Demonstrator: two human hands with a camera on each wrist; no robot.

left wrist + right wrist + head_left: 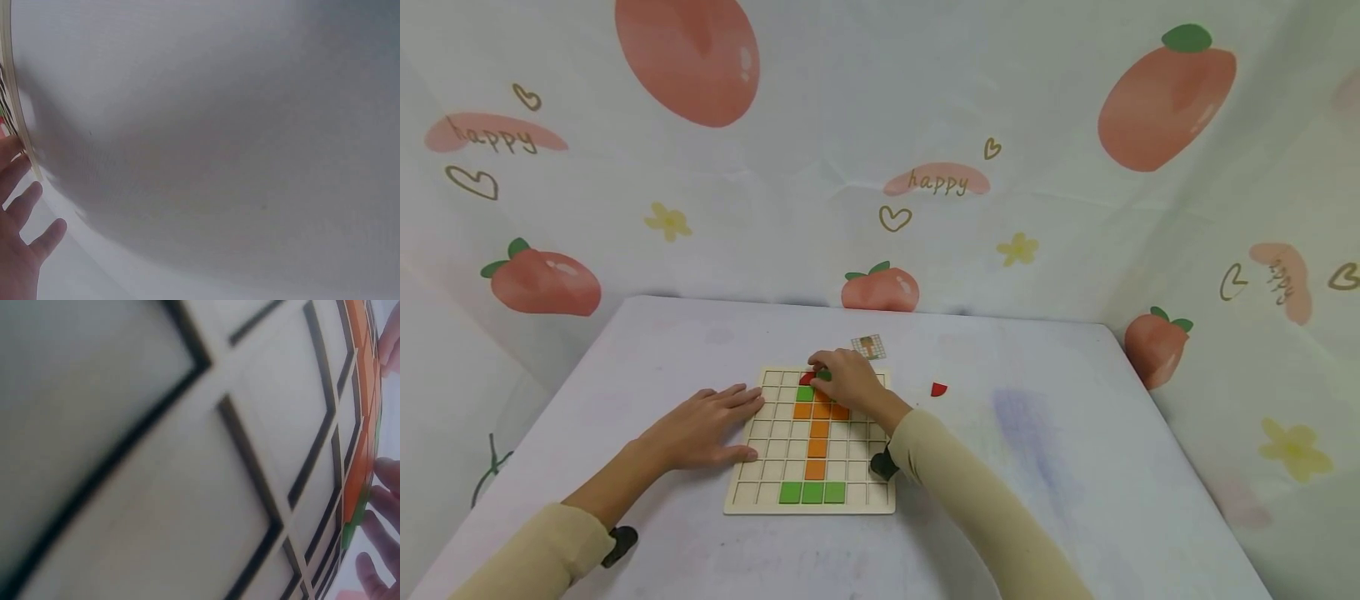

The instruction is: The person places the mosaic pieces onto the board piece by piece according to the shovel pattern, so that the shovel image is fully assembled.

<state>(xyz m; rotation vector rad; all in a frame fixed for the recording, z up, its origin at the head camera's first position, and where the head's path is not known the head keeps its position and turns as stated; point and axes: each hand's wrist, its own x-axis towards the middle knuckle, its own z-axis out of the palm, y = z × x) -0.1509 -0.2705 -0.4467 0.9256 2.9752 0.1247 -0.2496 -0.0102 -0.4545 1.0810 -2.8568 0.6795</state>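
A pale grid board [735, 497] lies on the table with orange tiles [817, 448] in a column and cross row. Green tiles [812, 492] fill part of its near row, and another green tile [805, 393] sits near the far end. My left hand [711, 429] rests at the board's left edge, fingers spread; its fingertips [56, 228] appear in the left wrist view. At the far edge my right hand [853, 382] pinches a dark green piece [824, 375], partly hidden by finger and thumb. Beside them is a red piece [807, 378].
A loose red quarter-round piece [938, 389] lies right of the board. Behind the board is a small pattern card [868, 347]. The white table [1000, 500] meets a fruit-printed cloth [805, 183] at the back and sides.
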